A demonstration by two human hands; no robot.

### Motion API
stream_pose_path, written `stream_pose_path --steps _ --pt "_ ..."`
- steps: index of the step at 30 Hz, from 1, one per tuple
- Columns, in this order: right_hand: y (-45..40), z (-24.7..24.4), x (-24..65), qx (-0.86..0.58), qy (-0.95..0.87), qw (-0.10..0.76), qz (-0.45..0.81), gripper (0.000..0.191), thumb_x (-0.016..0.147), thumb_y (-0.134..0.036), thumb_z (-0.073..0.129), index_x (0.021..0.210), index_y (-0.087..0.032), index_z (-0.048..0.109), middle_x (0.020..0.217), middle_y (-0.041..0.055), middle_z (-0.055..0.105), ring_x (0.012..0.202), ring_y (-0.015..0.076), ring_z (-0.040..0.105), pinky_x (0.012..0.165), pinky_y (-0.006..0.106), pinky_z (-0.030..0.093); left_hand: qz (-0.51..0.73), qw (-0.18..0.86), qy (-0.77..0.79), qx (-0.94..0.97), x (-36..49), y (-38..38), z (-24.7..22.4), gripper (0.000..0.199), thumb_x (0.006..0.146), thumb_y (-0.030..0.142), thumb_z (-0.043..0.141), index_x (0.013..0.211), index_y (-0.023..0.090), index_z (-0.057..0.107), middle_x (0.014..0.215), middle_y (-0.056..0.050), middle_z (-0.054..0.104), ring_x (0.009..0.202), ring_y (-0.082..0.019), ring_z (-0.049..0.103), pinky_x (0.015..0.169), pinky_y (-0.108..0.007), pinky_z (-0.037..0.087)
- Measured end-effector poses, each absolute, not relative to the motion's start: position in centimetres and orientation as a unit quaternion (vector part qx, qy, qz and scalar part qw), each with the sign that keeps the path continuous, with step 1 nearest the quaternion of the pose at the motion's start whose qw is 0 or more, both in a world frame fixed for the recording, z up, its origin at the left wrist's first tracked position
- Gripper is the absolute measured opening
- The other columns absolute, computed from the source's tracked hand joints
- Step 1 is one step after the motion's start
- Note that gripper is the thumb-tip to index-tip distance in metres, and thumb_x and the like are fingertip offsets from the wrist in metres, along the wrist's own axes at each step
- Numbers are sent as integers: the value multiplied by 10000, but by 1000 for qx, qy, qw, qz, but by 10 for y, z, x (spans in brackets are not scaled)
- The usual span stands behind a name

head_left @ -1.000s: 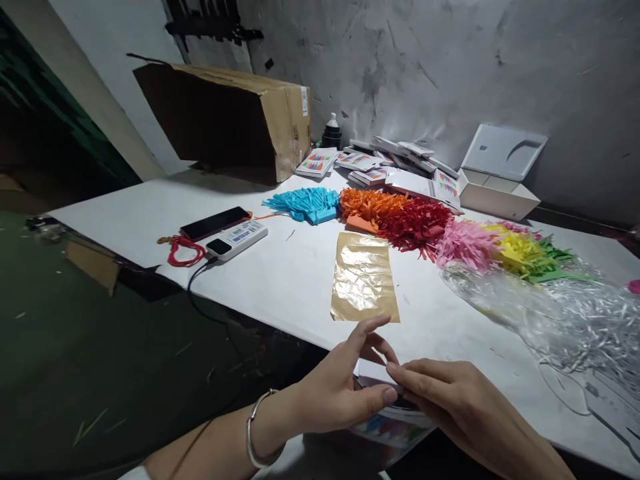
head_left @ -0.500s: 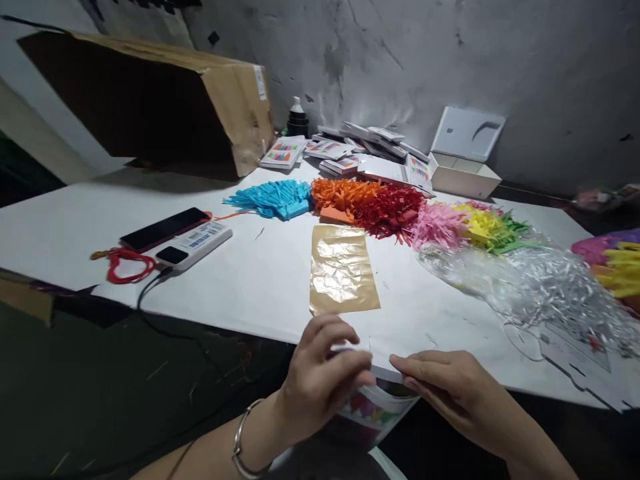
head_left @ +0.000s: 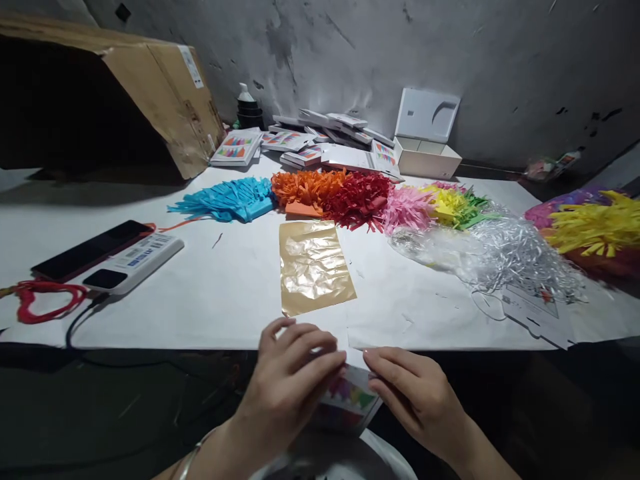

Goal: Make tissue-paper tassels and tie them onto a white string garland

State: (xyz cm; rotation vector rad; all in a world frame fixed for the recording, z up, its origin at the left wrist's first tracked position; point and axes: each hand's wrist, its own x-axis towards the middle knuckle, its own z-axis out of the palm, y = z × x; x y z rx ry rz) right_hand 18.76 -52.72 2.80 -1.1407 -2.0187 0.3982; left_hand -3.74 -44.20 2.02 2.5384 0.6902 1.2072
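A small printed box (head_left: 345, 400) with colourful tassel pictures is held upright below the table's front edge. My left hand (head_left: 295, 373) grips its left side, with the fingers curled over the top and partly hiding it. At the box's upper right corner, my right hand (head_left: 413, 393) pinches the white top edge between thumb and fingers. The top flap looks folded down. Just beyond my hands, a crinkled gold foil sheet (head_left: 317, 267) lies flat on the white table (head_left: 225, 293).
Fringed paper bundles in blue (head_left: 230, 199), orange, red (head_left: 363, 200), pink and yellow cross the table. Silver tinsel (head_left: 520, 250) lies right. Behind are stacked flat boxes (head_left: 300, 140) and an open white box (head_left: 427, 157). A phone (head_left: 95, 250), power bank (head_left: 135, 263) and large carton (head_left: 160, 100) stand left.
The view has shifted right, so table items appear farther left. The box's top opening has been closed over, and my right hand has come nearer my left hand.
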Motion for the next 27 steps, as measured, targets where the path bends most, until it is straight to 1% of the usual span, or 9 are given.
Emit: stream_pose_path --steps 3,5,7,16,19,21,23,25,27 --pt "-531 15 186 -454 -764 432 152 475 929 -44 563 1366 -229 566 1110 85 704 990 173 693 831 248 581 389 245 241 855 -54 -431 16 274 922 115 605 1110 275 723 1037 -60 663 935 -194 649 822 -312 522" --pt "-530 10 183 -460 -750 448 160 479 925 -49 571 1363 -245 579 1132 84 699 1004 183 691 838 263 586 394 354 233 815 -59 -428 13 289 935 107 580 1115 280 724 961 -44 620 813 -151 650 621 -206 528" --pt "-528 7 180 -468 -735 465 159 467 924 -55 578 1343 -258 603 1134 80 696 1007 189 691 842 272 588 412 408 225 783 -58 -429 11 263 928 119 601 1099 274 727 917 -35 589 753 -135 634 560 -179 516" --pt "-514 -11 164 -483 -664 537 192 366 918 -171 628 1267 -281 653 1125 82 705 995 214 702 803 276 608 471 411 225 747 -53 -430 11 150 906 127 637 986 225 717 892 -52 607 769 -159 638 628 -217 525" --pt "-505 -18 145 -481 -572 590 305 567 853 -337 732 1385 -285 544 1303 108 646 1089 259 678 857 336 600 499 401 235 731 -64 -429 18 122 911 146 643 967 238 702 898 -50 615 776 -162 643 618 -209 527" --pt "-501 -21 138 -470 -534 571 410 706 765 -464 796 1394 -267 542 1288 112 667 1055 293 692 811 354 605 519 392 242 720 -71 -429 23 145 917 205 659 1047 262 692 937 -53 632 821 -176 654 656 -218 551" --pt "-499 -19 147 -492 -514 545 443 654 704 -543 810 1262 -235 661 1097 93 753 928 311 723 729 365 609 551 383 244 700 -77 -428 25 334 903 342 691 1228 293 628 1081 -77 647 963 -222 660 805 -275 577" --pt "-497 -12 176 -577 -467 571 350 563 701 -581 790 1123 -213 728 915 78 780 820 319 730 677 385 607 593 378 243 668 -80 -424 23 542 881 469 690 1372 317 520 1271 -98 602 1145 -275 614 1001 -361 525" --pt "-492 1 216 -671 -379 625 125 522 799 -593 689 1139 -197 713 865 87 774 770 315 727 641 410 601 627 388 259 624 -81 -417 17 548 893 493 664 1390 334 495 1343 -93 569 1213 -285 582 1073 -397 478"
